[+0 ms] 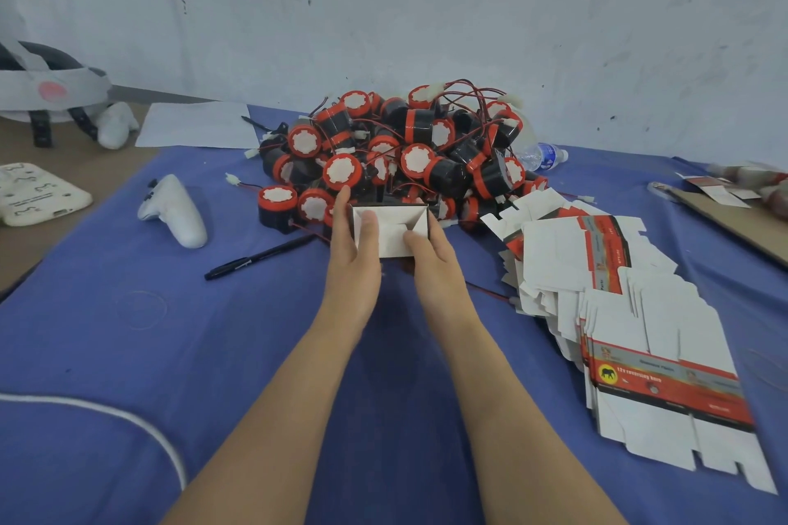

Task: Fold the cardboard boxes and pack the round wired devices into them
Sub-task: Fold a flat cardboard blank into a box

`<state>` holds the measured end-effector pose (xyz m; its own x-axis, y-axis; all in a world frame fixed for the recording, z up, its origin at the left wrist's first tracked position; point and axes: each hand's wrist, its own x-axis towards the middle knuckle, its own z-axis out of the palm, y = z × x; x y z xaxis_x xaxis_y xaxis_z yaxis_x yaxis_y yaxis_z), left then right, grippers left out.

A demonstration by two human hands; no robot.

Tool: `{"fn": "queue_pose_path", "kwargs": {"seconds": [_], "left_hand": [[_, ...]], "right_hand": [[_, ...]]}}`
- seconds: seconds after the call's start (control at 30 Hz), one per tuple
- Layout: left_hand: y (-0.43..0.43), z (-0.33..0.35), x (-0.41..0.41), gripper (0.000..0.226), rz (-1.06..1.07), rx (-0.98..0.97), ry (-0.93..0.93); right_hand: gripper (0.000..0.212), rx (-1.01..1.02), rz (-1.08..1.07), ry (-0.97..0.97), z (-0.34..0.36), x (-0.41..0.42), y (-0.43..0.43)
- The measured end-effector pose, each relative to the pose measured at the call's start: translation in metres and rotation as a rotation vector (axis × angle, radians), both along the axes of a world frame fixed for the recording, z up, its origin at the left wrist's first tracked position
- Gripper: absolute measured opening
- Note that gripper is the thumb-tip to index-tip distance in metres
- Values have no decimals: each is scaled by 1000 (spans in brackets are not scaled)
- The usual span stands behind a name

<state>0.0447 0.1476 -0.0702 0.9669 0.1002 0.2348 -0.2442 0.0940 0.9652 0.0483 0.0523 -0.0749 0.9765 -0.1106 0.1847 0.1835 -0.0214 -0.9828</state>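
A small white cardboard box (394, 226), its open top facing me, sits between both hands just in front of the device pile. My left hand (351, 256) holds its left side, thumb lying over the inner flap. My right hand (435, 258) grips the right side, thumb pressed inside the box. Behind it lies a heap of round black-and-red wired devices (396, 158) with white caps and red-black wires. A fanned stack of flat unfolded boxes (631, 311), white with red printed bands, spreads to the right.
A black pen (260, 257) lies left of my hands on the blue cloth (128, 354). A white controller (177, 211), a white pad (38, 192) and a headset (47, 85) sit at the left. A water bottle (541, 156) lies behind the pile; brown cardboard (737, 226) at far right.
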Motion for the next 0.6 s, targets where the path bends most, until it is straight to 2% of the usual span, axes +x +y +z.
{"fn": "queue_pose_path", "kwargs": {"seconds": [0.1,0.27,0.37,0.5,0.6], "left_hand": [[1,-5,3,45,52,42,-14],[3,-11,5,46,142,145,-22],[3,-10,4,51,136,149,-31],[4,-4,6,48,50,-12,18],[5,-2,8,52,-16,-175,97]], "right_hand": [[48,-45,11,4,-1,0,1],[55,-148,-73,-106,-2,-2,7],[53,-118,-66,-123,-2,-3,9],[46,129,-4,-24,8,-4,8],[43,99,-16,4,11,-6,3]]}}
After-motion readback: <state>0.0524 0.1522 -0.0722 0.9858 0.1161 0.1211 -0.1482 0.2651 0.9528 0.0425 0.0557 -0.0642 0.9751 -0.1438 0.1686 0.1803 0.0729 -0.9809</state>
